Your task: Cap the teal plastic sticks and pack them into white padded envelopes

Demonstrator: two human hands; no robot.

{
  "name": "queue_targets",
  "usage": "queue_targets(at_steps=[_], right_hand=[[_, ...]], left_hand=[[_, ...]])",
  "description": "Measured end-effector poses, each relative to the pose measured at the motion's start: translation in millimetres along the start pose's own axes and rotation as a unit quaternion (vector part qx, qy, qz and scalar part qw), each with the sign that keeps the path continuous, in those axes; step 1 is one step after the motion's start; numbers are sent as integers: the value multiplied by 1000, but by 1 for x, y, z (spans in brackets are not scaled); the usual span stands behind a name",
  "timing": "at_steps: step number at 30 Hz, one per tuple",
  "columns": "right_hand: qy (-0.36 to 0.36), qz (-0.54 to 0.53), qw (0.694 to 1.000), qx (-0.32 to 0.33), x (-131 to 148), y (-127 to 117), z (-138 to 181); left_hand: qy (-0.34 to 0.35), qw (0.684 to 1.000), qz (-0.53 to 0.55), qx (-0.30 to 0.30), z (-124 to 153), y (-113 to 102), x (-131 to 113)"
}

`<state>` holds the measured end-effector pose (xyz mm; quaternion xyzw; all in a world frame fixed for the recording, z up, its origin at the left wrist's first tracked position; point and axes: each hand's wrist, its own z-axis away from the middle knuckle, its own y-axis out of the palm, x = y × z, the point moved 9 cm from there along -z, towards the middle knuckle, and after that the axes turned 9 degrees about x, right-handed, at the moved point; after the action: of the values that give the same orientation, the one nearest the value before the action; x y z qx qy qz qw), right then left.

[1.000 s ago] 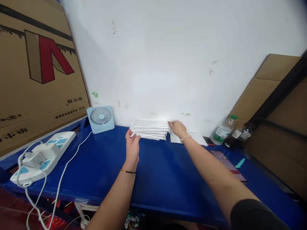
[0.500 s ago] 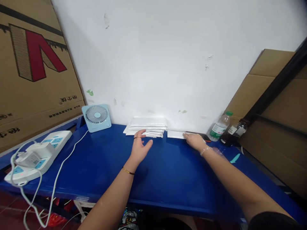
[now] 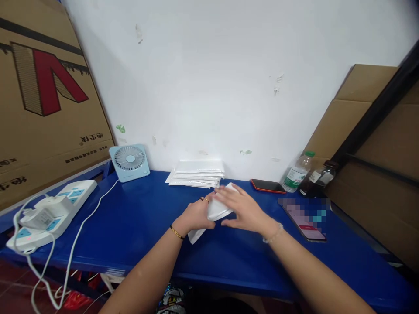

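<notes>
A flat white packet (image 3: pixel 218 210), like a padded envelope, is held at a slant above the blue table, its lower end pointing towards me. My left hand (image 3: pixel 197 213) grips it from the left, fingers behind and thumb on the near side. Over its upper part lie the stretched fingers of my right hand (image 3: pixel 244 208), the thumb apart and off the packet. Some of the packet is hidden by both hands. Just beyond, against the wall, rests a stack of similar white packets (image 3: pixel 198 172).
On the blue table (image 3: pixel 131 226), a light blue fan (image 3: pixel 130 162) and a white power strip (image 3: pixel 55 213) with cables stand left. To the right are a red-edged phone (image 3: pixel 268 186), a larger phone (image 3: pixel 303 220), a water bottle (image 3: pixel 296 174) and a dark bottle (image 3: pixel 317 179). Cardboard flanks both sides.
My right hand has brought the white packet from beside the red-edged phone to the middle. My left hand has closed on it. The larger phone, formerly behind my right arm, now shows.
</notes>
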<state>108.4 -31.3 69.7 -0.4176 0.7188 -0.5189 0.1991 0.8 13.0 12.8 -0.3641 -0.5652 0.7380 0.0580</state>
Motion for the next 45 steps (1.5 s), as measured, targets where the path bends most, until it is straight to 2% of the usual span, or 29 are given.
queue_targets(at_steps=[1, 2, 3, 5, 6, 7, 8, 10, 13, 17, 19, 22, 25, 28, 30, 34, 38, 42, 45], right_hand=[[51, -100, 992, -53, -19, -10, 2], [116, -211, 964, -112, -43, -16, 9], [185, -323, 915, -152, -67, -13, 19], [281, -521, 794, -138, -95, 17, 33], [302, -593, 740, -103, -98, 34, 36], [308, -644, 697, -68, -96, 48, 38], [308, -676, 668, -49, -94, 56, 39], [321, -689, 646, -61, -97, 64, 44], [363, -632, 681, -76, -108, 70, 51], [406, -564, 719, -30, -122, 83, 58], [414, -532, 738, -41, -132, 79, 62], [411, -457, 786, -69, -144, 62, 67], [371, -385, 843, -56, -141, 47, 64], [283, -314, 906, 32, -120, 51, 51], [234, -258, 933, 88, -105, 61, 43], [212, -162, 959, 95, -90, 73, 29], [207, -111, 966, 105, -85, 77, 23], [202, -99, 967, 117, -86, 78, 26], [198, -109, 967, 120, -87, 78, 28]], left_hand=[[0, 1000, -21, -12, 2, -4, 2], [3, 999, -47, -24, 5, -9, 2], [7, 997, -75, -35, 7, -15, 2], [20, 989, -135, -52, 11, -26, -1], [28, 984, -164, -56, 12, -31, -4], [33, 979, -192, -57, 13, -36, -6], [37, 974, -217, -54, 14, -41, -8], [42, 963, -263, -42, 13, -50, -13], [43, 944, -326, -13, 10, -63, -22], [14, 915, -397, 73, -2, -71, -36], [-10, 900, -423, 104, -10, -75, -42], [-32, 888, -442, 123, -18, -81, -50], [-41, 882, -452, 126, -22, -88, -55], [-51, 879, -458, 120, -21, -99, -57], [-57, 880, -457, 115, -19, -106, -59], [-69, 888, -442, 108, -12, -117, -59], [-88, 896, -423, 101, 0, -130, -48], [-130, 897, -407, 113, 23, -152, -18], [-172, 915, -354, 86, 48, -179, 15]])
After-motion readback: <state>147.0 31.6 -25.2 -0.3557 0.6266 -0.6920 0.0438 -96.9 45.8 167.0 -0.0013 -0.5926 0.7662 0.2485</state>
